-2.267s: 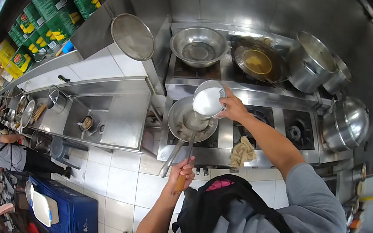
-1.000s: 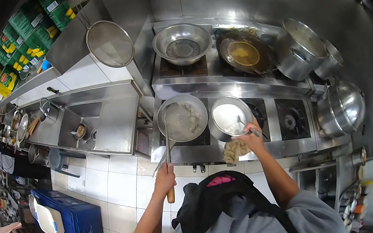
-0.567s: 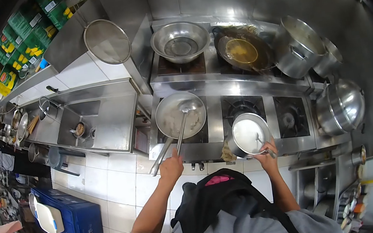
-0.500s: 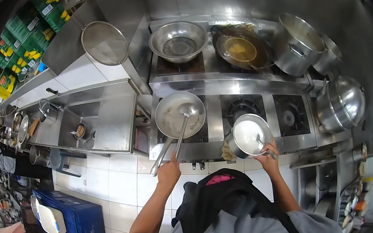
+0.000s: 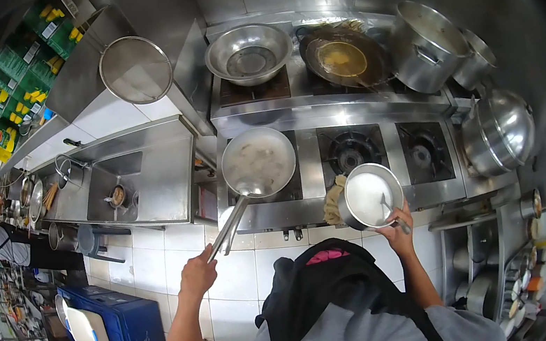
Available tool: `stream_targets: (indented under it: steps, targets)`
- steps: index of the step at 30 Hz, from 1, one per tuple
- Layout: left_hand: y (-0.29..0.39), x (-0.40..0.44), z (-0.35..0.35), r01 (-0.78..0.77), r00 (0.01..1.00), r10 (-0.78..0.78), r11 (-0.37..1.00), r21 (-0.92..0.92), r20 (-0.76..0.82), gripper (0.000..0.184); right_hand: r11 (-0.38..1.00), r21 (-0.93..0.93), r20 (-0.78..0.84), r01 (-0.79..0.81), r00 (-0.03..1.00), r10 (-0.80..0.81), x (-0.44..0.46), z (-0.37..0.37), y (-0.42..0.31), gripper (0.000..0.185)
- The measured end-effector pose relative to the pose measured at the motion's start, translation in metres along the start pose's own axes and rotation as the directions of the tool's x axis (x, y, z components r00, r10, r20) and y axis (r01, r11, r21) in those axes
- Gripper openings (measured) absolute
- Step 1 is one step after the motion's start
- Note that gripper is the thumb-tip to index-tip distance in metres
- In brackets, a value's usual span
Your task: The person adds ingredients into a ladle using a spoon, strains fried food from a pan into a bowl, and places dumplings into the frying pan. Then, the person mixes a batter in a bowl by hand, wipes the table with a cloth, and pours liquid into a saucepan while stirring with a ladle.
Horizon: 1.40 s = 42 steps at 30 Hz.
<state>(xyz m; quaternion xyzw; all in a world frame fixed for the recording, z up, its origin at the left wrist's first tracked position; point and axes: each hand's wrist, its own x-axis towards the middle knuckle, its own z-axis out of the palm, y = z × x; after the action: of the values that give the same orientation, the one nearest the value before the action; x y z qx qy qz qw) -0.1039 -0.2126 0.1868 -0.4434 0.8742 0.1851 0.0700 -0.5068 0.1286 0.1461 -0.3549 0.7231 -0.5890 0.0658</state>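
Note:
My left hand (image 5: 198,275) is closed around the end of a long-handled metal ladle (image 5: 235,213). The ladle's bowl sits at the near edge of a frying pan (image 5: 257,146), which holds a pale, milky liquid with small lumps. The pan rests on the left front burner, its handle running beside the ladle. My right hand (image 5: 396,224) grips the near right side of a metal pot (image 5: 348,210) containing something white. A spoon (image 5: 385,202) leans inside that pot. A tan cloth (image 5: 335,201) lies against the pot's left side.
Behind are a steel basin (image 5: 248,40), a dark wok (image 5: 368,50) with yellowish oil and a tall pot (image 5: 423,63). A domed steamer (image 5: 504,132) stands right. Left are a sink (image 5: 115,180), a hanging strainer (image 5: 135,70) and a blue crate (image 5: 128,333). Another person (image 5: 4,235) stands far left.
My left hand has drawn back toward me and left, bringing the ladle's bowl from the pan's middle to its near edge. My right hand still holds the pot.

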Motion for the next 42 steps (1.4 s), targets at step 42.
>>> stream_targets:
  steps: [42]
  targets:
    - [0.051, 0.068, 0.091, 0.214, 0.977, -0.147, 0.732, -0.646, 0.157, 0.053, 0.968, -0.239, 0.12, 0.077, 0.992, -0.049, 0.009, 0.005, 0.025, 0.047]
